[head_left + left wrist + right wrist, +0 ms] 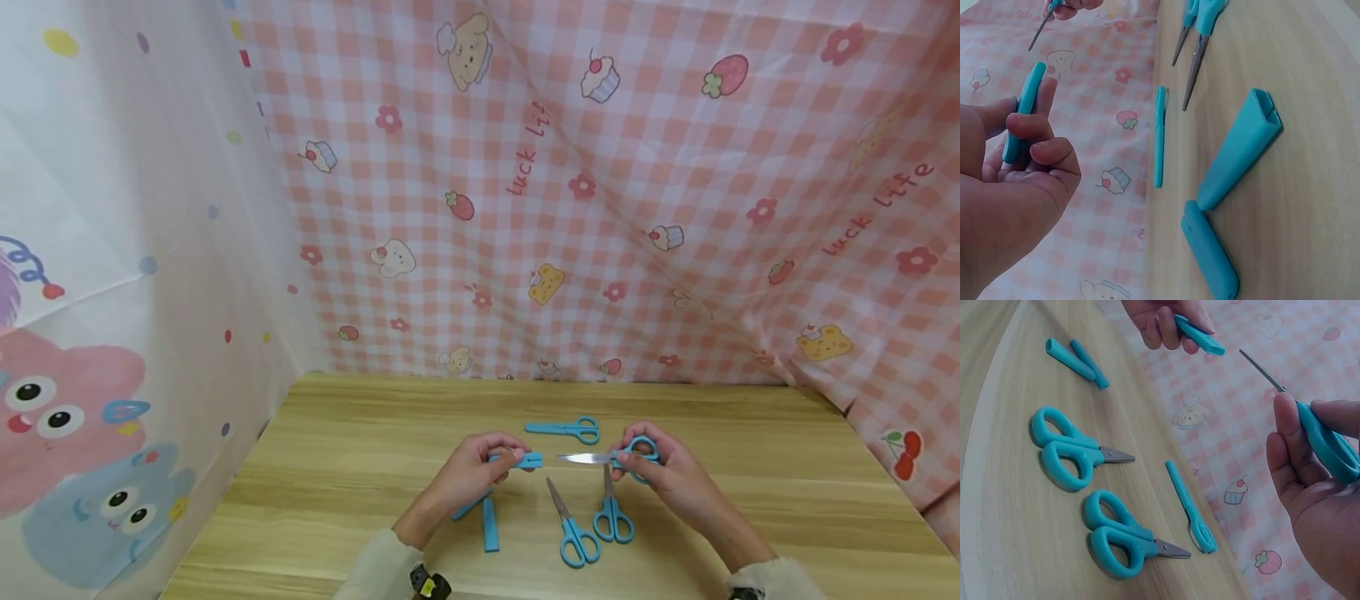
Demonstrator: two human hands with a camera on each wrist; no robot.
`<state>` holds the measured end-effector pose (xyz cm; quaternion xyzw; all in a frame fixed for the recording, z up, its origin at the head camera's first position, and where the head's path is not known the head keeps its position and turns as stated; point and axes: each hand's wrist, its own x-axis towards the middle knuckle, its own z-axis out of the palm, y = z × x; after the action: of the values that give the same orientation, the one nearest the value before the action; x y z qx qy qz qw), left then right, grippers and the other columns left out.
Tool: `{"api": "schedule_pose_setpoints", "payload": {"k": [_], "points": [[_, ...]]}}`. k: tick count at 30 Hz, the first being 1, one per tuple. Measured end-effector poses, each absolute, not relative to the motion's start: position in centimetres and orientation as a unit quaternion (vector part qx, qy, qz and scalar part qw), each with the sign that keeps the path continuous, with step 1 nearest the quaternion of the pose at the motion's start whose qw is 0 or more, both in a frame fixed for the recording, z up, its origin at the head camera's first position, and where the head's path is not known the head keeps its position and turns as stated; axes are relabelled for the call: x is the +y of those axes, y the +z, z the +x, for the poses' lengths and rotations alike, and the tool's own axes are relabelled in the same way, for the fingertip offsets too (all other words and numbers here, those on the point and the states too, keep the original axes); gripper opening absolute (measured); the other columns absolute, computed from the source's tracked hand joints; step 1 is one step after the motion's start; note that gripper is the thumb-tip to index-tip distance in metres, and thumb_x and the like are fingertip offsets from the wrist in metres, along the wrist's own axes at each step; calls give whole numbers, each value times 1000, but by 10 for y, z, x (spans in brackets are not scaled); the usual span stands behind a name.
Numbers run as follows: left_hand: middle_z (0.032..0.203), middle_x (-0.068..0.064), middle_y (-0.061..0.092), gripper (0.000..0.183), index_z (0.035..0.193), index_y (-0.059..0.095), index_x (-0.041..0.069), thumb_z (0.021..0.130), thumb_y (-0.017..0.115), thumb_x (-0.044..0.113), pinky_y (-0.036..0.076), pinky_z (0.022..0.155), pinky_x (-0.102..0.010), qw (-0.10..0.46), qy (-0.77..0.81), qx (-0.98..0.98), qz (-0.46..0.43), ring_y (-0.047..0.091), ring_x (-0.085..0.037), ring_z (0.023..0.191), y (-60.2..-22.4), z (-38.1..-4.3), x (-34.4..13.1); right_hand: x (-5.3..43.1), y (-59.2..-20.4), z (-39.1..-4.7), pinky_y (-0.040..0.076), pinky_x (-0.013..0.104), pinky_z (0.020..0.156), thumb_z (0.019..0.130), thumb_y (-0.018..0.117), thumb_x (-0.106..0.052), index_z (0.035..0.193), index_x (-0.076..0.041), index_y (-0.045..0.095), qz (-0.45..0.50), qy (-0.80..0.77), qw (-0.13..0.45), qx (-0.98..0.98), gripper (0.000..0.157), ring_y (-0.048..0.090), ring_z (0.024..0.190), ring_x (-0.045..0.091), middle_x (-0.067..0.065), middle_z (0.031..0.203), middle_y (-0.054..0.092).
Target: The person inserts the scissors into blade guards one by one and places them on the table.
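My left hand (474,468) pinches a blue scissor sheath (1025,112), its slotted mouth turned toward the right. Facing it, my right hand (667,468) grips a pair of scissors (1329,440) by the blue handles, blades closed. The blade tip points at the sheath's mouth, with a short gap between them. Below the hands lie two bare scissors on the table, one pair (573,533) nearer the middle and another pair (613,521) to its right. Two loose blue sheaths, one upright in the head view (491,525) and one slanted (1210,253), lie beneath my left hand.
A sheathed pair of scissors (562,429) lies behind the hands on the wooden table (337,467). A pink checked cloth (525,208) hangs at the table's back edge, and a white printed sheet (187,250) hangs along the left.
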<state>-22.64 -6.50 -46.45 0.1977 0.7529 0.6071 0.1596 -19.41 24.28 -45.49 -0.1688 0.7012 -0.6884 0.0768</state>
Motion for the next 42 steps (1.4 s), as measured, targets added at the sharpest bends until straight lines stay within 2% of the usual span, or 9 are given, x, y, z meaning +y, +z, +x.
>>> {"api": "schedule_pose_setpoints", "payload": {"k": [6,10,15,19,27,34,38,42], "points": [[99,-12,71,23,114,69,11,102,57,25,28,46,-19,157,610,749,208,36,-11,56,-458,-225,-62,240,-452,-193,54,31,89,100,57,-10,109,3,44,-186,-694,86,691,20,68,88,16,11,106,62],[94,-4,71,22,114,69,13,102,57,26,28,45,-19,158,611,747,207,36,-10,55,-457,-225,-61,238,-450,-193,54,33,89,101,56,-9,109,3,44,-195,-696,86,685,19,68,88,16,13,106,62],[91,-1,71,20,112,70,16,101,58,28,30,46,-19,157,615,746,203,38,-12,58,-457,-224,-60,236,-449,-192,54,34,89,101,56,-9,109,3,44,-197,-698,91,682,19,68,87,17,8,104,62],[90,2,70,19,111,71,19,101,57,29,31,47,-20,153,611,750,203,41,-12,61,-456,-223,-60,235,-447,-191,54,33,89,101,56,-10,109,3,43,-193,-699,95,682,20,68,87,16,10,106,61],[83,3,64,20,111,71,19,101,58,30,30,45,-20,155,613,749,200,39,-13,59,-453,-223,-59,233,-446,-193,54,33,88,101,56,-10,109,5,43,-196,-696,92,684,22,69,86,16,11,106,61],[87,4,68,20,111,71,19,101,57,30,30,47,-20,155,613,747,204,41,-12,61,-452,-224,-59,236,-445,-193,54,33,88,102,55,-10,110,8,41,-200,-699,94,680,24,69,87,16,11,106,62],[90,0,69,20,111,71,18,101,57,29,32,49,-20,157,615,744,207,42,-12,62,-452,-224,-58,236,-445,-193,54,33,88,101,55,-9,110,8,41,-202,-699,92,679,24,69,87,16,10,104,63],[96,-10,72,21,112,71,15,101,58,27,33,53,-20,158,616,742,211,42,-11,63,-451,-224,-57,236,-446,-193,54,33,87,101,56,-10,109,5,43,-200,-698,90,682,21,69,86,16,11,104,63]]}}
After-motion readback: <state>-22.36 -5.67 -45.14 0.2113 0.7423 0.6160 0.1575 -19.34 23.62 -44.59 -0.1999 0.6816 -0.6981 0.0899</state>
